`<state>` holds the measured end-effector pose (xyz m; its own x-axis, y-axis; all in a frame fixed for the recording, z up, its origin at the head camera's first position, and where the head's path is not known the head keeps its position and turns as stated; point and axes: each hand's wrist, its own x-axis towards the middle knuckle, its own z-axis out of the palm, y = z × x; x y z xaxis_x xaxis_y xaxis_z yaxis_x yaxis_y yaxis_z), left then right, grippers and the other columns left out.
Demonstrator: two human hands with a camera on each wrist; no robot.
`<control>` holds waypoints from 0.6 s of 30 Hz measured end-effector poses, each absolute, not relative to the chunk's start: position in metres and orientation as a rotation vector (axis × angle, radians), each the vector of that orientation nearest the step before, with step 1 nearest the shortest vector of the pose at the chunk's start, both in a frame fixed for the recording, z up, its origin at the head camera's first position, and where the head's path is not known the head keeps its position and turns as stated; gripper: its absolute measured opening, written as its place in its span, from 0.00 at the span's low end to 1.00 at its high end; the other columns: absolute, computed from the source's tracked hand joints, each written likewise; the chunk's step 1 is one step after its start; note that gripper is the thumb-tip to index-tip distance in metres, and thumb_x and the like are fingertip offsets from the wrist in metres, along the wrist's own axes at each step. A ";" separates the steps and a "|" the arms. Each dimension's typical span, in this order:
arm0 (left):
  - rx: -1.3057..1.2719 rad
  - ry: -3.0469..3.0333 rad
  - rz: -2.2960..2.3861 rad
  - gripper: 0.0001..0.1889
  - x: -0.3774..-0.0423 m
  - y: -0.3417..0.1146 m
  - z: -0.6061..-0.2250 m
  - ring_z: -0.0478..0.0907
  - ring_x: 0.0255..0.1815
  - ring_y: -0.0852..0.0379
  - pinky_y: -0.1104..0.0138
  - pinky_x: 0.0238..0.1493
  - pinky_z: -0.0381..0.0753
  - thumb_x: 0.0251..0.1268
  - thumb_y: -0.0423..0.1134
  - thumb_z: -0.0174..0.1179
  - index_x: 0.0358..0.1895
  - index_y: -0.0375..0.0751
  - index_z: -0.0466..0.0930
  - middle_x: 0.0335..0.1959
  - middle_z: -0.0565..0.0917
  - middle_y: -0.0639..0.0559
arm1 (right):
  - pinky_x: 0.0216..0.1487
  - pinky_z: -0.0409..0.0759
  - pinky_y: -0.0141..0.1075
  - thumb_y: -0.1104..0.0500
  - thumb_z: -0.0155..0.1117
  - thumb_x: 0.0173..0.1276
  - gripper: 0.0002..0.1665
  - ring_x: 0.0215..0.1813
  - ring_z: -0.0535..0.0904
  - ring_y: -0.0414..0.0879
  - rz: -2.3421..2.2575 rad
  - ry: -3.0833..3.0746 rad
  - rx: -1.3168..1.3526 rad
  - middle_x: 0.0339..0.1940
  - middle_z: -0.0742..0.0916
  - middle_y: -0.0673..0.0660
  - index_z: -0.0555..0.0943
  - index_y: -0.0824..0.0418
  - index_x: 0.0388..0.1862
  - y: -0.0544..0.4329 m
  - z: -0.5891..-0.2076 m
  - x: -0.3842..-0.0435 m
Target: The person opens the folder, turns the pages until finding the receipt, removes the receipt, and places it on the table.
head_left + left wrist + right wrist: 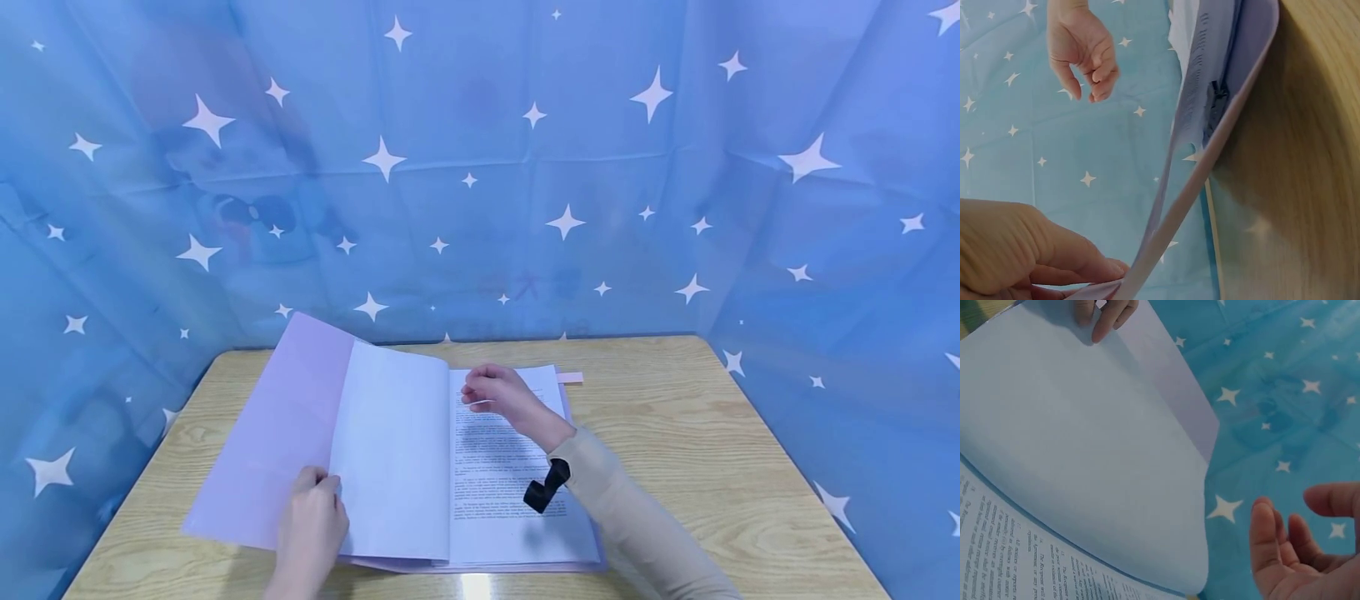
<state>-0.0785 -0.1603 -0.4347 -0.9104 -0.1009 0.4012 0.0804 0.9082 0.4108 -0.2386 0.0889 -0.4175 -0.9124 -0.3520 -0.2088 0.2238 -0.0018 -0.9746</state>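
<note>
A light purple folder lies open, its left cover lifted off the table at a slant. Against that cover leans a blank white sheet, while a printed page lies on the right side. My left hand pinches the cover and the sheet at their lower edge, thumb on the sheet; in the left wrist view the thumb presses on this edge. Above the upper part of the printed page hovers my right hand, fingers loosely bent and holding nothing. The right wrist view shows its fingers apart from the paper.
A wooden table carries the folder. Behind and at both sides hangs a blue curtain with white stars. A pale pink tab sticks out at the folder's upper right. A black strap hangs by the right sleeve.
</note>
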 end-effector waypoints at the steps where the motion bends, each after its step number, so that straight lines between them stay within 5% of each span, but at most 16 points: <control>1: 0.024 -2.657 -0.583 0.09 -0.079 -0.160 -0.436 0.76 0.36 0.39 0.55 0.24 0.81 0.42 0.16 0.57 0.30 0.22 0.81 0.34 0.76 0.34 | 0.44 0.82 0.37 0.61 0.57 0.68 0.09 0.38 0.81 0.46 -1.966 1.895 -0.130 0.37 0.82 0.60 0.74 0.66 0.42 0.090 -0.418 -0.239; 10: 0.081 -2.736 -0.529 0.09 -0.081 -0.156 -0.439 0.73 0.40 0.38 0.53 0.20 0.80 0.43 0.23 0.65 0.29 0.21 0.78 0.37 0.73 0.34 | 0.44 0.82 0.36 0.62 0.55 0.68 0.13 0.37 0.81 0.46 -1.975 1.901 -0.108 0.36 0.82 0.58 0.72 0.70 0.45 0.098 -0.421 -0.241; 18: 0.068 -2.730 -0.416 0.14 -0.084 -0.157 -0.448 0.73 0.33 0.39 0.55 0.20 0.80 0.36 0.26 0.71 0.27 0.19 0.77 0.35 0.74 0.31 | 0.44 0.82 0.36 0.62 0.56 0.68 0.09 0.37 0.81 0.46 -1.988 1.881 -0.083 0.35 0.82 0.57 0.72 0.68 0.43 0.104 -0.425 -0.242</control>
<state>-0.0841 -0.1570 -0.4484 -0.9280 -0.1029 0.3582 0.0085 0.9550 0.2964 -0.2415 0.1036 -0.4247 -0.9181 -0.3247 -0.2274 0.2450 -0.0138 -0.9694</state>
